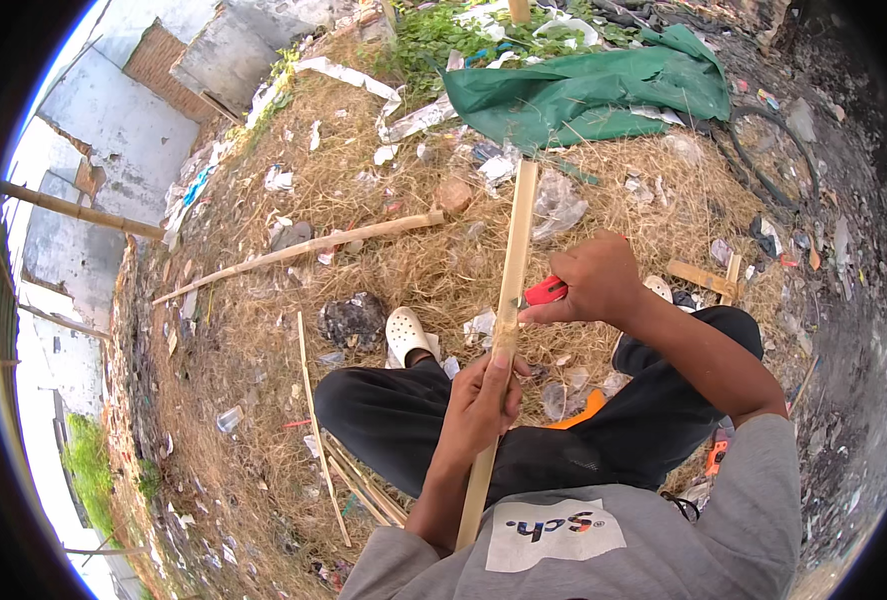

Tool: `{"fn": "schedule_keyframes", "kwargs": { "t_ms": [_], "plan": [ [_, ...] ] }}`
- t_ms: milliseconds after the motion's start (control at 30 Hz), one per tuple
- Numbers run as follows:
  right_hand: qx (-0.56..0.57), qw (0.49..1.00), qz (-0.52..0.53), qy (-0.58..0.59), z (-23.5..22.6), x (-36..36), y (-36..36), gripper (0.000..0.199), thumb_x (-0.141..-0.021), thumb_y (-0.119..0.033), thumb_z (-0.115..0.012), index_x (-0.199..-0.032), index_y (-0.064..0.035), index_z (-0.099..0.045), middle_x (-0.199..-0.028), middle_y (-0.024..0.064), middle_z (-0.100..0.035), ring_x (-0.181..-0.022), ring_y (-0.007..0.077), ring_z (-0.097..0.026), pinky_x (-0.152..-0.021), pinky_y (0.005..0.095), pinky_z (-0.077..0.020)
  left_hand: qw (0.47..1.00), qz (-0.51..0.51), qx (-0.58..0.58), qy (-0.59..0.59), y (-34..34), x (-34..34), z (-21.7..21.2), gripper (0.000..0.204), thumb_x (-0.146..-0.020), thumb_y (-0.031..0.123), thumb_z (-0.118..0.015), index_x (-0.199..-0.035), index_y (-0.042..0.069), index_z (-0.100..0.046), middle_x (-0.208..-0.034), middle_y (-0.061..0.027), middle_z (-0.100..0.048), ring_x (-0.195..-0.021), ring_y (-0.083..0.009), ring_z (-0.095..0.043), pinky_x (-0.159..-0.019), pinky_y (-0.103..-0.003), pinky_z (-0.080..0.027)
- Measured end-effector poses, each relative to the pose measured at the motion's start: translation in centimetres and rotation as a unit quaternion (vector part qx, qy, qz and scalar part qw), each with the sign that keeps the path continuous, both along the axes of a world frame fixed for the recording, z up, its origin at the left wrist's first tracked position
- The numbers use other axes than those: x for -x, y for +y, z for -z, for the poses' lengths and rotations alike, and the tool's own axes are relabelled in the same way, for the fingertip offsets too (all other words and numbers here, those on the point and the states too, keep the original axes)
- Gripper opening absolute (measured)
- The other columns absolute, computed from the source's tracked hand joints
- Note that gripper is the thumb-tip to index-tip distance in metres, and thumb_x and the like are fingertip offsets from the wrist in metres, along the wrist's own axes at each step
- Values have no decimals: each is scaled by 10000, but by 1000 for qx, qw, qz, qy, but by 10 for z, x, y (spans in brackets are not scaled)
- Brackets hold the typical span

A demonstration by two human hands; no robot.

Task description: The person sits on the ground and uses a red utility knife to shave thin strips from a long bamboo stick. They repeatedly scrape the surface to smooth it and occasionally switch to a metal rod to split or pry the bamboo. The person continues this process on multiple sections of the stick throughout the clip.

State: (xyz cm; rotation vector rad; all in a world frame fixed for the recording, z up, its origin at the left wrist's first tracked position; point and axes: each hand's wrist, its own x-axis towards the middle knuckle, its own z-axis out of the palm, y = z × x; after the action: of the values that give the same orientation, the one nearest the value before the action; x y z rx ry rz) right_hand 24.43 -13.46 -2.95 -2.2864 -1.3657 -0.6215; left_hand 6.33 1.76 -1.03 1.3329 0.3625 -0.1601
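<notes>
A long, pale split bamboo strip [514,245] runs lengthwise in front of me, from beside my chest out past my knees. My left hand [483,398] is wrapped round it, thumb on top, just above my lap. In my right hand [597,282] is a red-handled utility knife [545,291], held in a closed grip. The knife's tip meets the strip's right edge, a little beyond the left hand; the blade is too small to make out clearly. The strip's lower end passes beside my grey shirt.
Dry grass with scattered litter surrounds my bent legs. A bamboo pole [303,250] lies ahead left, and thin bamboo strips [358,480] lie by my left knee. Farther off are a green tarp [593,92] and a black tyre-like loop [813,165]. An orange object [581,410] sits between my legs.
</notes>
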Motion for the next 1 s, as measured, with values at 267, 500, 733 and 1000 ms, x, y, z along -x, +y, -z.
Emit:
{"fn": "schedule_keyframes", "kwargs": {
  "t_ms": [267,500,733,1000],
  "plan": [
    [-15,991,135,24,-1,-51,-13,674,-675,-773,-613,-510,-121,-579,-426,61,-489,-382,242,-524,-403,353,-418,999,13,45,6,-7,14,7,401,-1036,351,-383,-940,1,-555,-536,15,-445,-387,-45,-376,-367,-200,-308],
    [-52,900,378,211,-13,-127,-63,788,-866,-749,-364,-558,-50,-557,-466,113,-478,-468,306,-525,-463,414,-395,997,31,68,30,-12,47,-11,399,-1040,331,-374,-926,-4,-557,-527,15,-441,-381,-41,-370,-357,-191,-298],
    [-36,983,57,169,-23,7,-13,646,-702,-700,-654,-566,-78,-548,-467,100,-469,-443,307,-519,-451,394,-393,998,-6,63,-1,1,24,-3,389,-1040,313,-373,-913,-11,-548,-521,18,-429,-368,-48,-356,-369,-207,-310],
    [10,994,-28,104,-18,28,-8,676,-638,-759,-660,-510,-115,-499,-423,59,-435,-381,270,-480,-412,375,-359,993,1,122,-9,1,15,-1,397,-1039,338,-366,-929,-4,-538,-528,8,-435,-369,-67,-372,-359,-210,-313]
  ]
}}
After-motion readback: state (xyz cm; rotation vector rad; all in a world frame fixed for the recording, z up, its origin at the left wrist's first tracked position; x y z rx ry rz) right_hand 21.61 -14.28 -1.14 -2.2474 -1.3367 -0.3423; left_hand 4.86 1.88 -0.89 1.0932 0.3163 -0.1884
